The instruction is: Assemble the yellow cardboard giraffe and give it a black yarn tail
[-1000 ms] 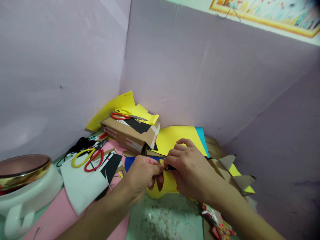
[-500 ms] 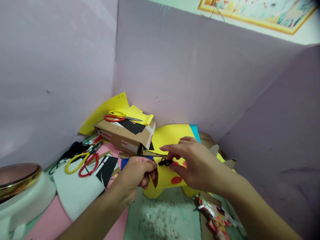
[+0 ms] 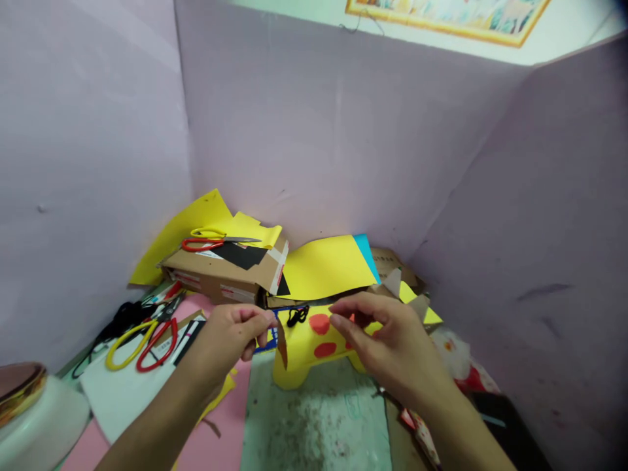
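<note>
A yellow paper figure (image 3: 293,347) with red round spots and short legs stands on a worn pale green board. A small tangle of black cord (image 3: 297,316) lies at the top of its left end. Just left of that end is my left hand (image 3: 235,337), thumb pressed to curled fingers; whatever they may hold is too small to make out. My right hand (image 3: 380,330) hovers at the figure's right part and covers some of it. Its thumb and index finger are curved, with a narrow gap between the tips, nothing visible between them.
Scissors (image 3: 210,244) rest on a cardboard box (image 3: 210,278) at the back left. A second pair of scissors (image 3: 157,343) lies on white paper (image 3: 105,386). Yellow sheets (image 3: 324,268) lean at the back; a white round container (image 3: 53,405) stands front left.
My left hand has moved off the figure's left end. My right hand has drawn away from the black cord, its thumb and index finger closer together. The view has shifted right.
</note>
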`<state>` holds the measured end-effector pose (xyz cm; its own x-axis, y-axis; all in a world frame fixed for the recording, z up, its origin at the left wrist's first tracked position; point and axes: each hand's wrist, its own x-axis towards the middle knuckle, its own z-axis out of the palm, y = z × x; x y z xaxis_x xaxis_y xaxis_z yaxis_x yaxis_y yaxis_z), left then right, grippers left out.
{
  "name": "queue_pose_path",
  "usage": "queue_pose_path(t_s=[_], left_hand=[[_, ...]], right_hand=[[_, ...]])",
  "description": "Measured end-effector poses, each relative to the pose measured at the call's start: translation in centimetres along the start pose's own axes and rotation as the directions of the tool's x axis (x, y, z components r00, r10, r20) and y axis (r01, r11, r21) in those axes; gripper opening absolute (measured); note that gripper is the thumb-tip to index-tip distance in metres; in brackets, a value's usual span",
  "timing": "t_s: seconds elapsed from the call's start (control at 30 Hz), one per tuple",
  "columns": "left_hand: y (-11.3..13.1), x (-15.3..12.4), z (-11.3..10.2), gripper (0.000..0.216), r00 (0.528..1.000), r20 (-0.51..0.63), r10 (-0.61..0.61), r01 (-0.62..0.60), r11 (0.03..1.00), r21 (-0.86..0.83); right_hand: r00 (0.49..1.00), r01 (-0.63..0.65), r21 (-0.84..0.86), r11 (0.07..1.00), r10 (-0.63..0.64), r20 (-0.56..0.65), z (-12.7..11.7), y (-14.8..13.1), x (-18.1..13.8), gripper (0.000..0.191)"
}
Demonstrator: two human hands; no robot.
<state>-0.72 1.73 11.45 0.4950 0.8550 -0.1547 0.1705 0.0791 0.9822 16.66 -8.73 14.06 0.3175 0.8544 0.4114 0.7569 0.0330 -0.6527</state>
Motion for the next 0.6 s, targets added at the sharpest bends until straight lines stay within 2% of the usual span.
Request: queue_pose_path(t_s=[0.1,0.23,0.3,0.37,0.43,0.47,0.53,0.6], left_hand=[[0.5,-0.7,-0.2,0.022,0.975,-0.155,0.157,-0.138,0.982,0.128],[0.6,-1.7,0.9,0.03,0.906,-0.185,0.38,-0.305,0.891,0.336],[0.5,-1.8,1.8,0.033,0.848,-0.179,0.498,-0.358,0.789,0.499],[0.5,-1.6,2.8,0.037,0.764,-0.151,0.628,-0.406,0.649,0.643],[0.5,-1.4,3.7,0.034,0.688,-0.094,0.72,-0.462,0.533,0.709],[0.5,-1.2,3.9,0.028,0.668,-0.074,0.74,-0.484,0.508,0.713],[0.5,-1.1,4.0,0.014,0.676,-0.084,0.732,-0.488,0.53,0.693],[0.4,-1.0,3.6,0.009,0.732,-0.162,0.662,-0.434,0.636,0.638]], right_hand=[[0.999,-0.015,0.085,0.996,0.018,-0.032,0.7,0.4,-1.2,0.012],[1.0,0.029,0.12,0.992,-0.029,-0.001,1.3,0.3,-1.9,0.021],[0.999,0.042,0.115,0.992,-0.043,0.009,1.5,0.1,-2.1,0.024],[0.999,0.045,0.096,0.994,-0.047,0.014,1.6,0.0,-2.3,0.026],[0.998,0.042,0.051,0.998,-0.043,0.035,1.8,0.0,-2.4,0.024],[0.998,0.041,0.027,0.999,-0.042,0.044,1.9,0.0,-2.4,0.023],[0.998,0.047,-0.001,0.999,-0.047,0.049,2.1,-0.1,-2.3,0.022],[0.997,0.057,0.008,0.998,-0.057,0.045,2.2,0.0,-2.2,0.023]])
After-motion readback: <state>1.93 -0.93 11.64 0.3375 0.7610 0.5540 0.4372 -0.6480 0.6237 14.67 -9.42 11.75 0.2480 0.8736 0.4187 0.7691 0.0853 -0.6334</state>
